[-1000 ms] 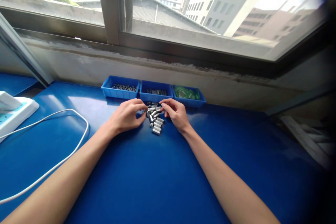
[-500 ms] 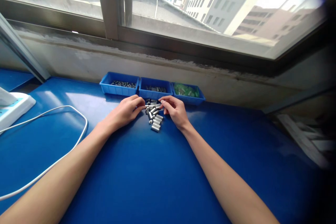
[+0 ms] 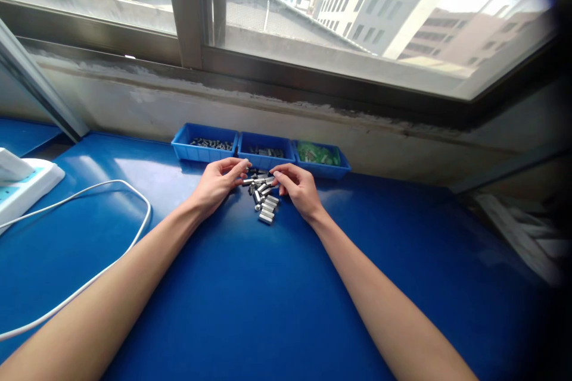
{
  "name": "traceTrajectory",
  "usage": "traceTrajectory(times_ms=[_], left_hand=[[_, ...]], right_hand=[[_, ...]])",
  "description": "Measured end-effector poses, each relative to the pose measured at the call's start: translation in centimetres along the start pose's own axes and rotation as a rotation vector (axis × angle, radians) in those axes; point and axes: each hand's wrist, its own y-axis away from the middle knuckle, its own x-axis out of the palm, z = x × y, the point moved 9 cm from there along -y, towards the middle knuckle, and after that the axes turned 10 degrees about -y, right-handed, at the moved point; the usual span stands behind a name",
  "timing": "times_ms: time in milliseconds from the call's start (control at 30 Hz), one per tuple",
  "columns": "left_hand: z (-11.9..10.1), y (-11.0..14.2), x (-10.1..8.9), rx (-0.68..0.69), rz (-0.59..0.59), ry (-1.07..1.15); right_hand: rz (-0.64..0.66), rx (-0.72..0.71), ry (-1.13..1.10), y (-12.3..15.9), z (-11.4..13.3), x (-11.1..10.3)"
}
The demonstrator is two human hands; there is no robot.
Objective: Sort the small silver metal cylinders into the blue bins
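Note:
A loose pile of small silvery metal cylinders (image 3: 267,212) lies on the blue tabletop, several of them lined up side by side at its near end. At the left of the pile, my left hand (image 3: 218,183) is raised a little, thumb and forefinger pinched together; whatever is between the tips is too small to make out. My right hand (image 3: 298,188) pinches the right end of a slim metal rod (image 3: 259,181), which lies roughly level over the pile and points toward my left fingers. Its curled lower fingers are partly hidden.
Behind the pile stand three blue bins in a row: a left bin (image 3: 204,156) and a middle bin (image 3: 263,161) with small metal parts, and a right bin (image 3: 324,171) with green bagging. A white cable (image 3: 146,208) and power strip (image 3: 33,181) lie left, below the window.
My left hand has turned and lifted away from the rod's left end, its fingertips now higher. My right hand has stayed nearly in place with the rod.

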Motion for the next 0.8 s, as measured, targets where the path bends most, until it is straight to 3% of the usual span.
traceTrajectory(times_ms=[167, 333, 433, 533, 667, 733, 800], left_hand=[[-1.4, -0.6, -1.8, 0.101, -0.106, -0.033], [-3.0, -1.1, -5.2, 0.206, -0.343, 0.015], [-4.2, -1.1, -6.1, 0.309, -0.382, 0.056], [-4.4, -1.3, -6.4, 0.309, -0.368, 0.108], [-3.7, -1.4, -5.6, 0.211, -0.26, 0.123], [-3.8, -1.1, -4.7, 0.222, -0.18, -0.034], [-4.5, -0.5, -3.2, 0.317, -0.086, -0.326]], right_hand=[[0.003, 0.005, 0.0, 0.0, 0.2, 0.1], [0.01, 0.007, 0.0, 0.0, 0.0, 0.2], [0.011, 0.007, 0.006, -0.1, -0.2, 0.2], [0.009, 0.008, 0.011, -0.1, -0.3, 0.1], [0.013, 0.014, 0.019, -0.1, -0.3, 0.1], [0.011, 0.017, 0.022, -0.1, -0.3, 0.1], [0.009, 0.016, 0.021, -0.1, -0.2, 0.0]])
